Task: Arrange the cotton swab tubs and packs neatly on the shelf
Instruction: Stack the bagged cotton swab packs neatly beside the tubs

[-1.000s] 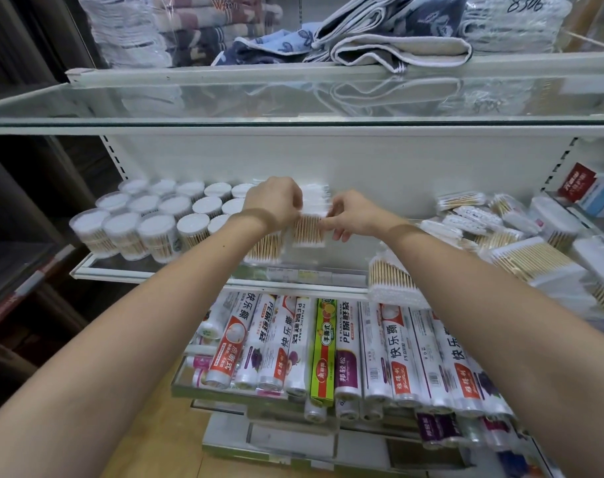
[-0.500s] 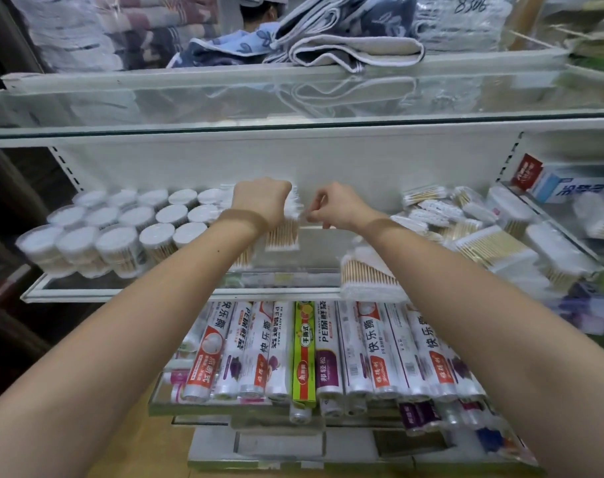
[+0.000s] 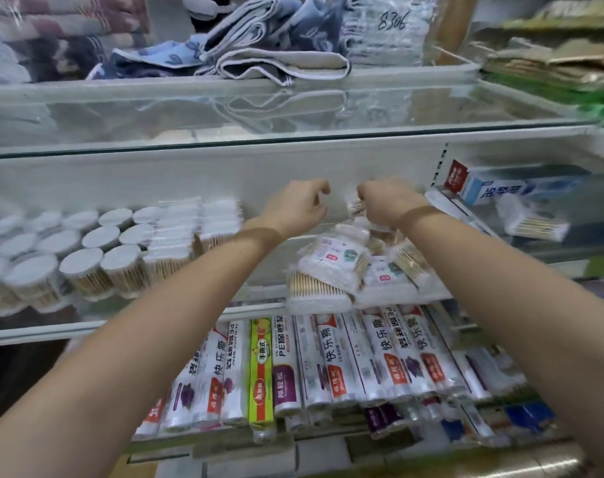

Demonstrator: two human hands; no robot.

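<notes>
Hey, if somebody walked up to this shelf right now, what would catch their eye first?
Probably the two bare hands at the shelf's back: the right hand pinches a small swab pack, the left hand hovers beside it with nothing in it. Left stand tidy cotton swab tubs; right lies a jumbled heap of swab packs.

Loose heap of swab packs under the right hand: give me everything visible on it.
The heap of swab packs lies untidy on the glass shelf, right of the neat rows of round tubs. Clear plastic bags show wooden-stemmed swabs with white tips; some carry white printed labels. Packs overlap at differing angles, the front one overhanging the shelf edge. The right hand pinches a small pack at the heap's back; motion blur hides finer detail.
</notes>
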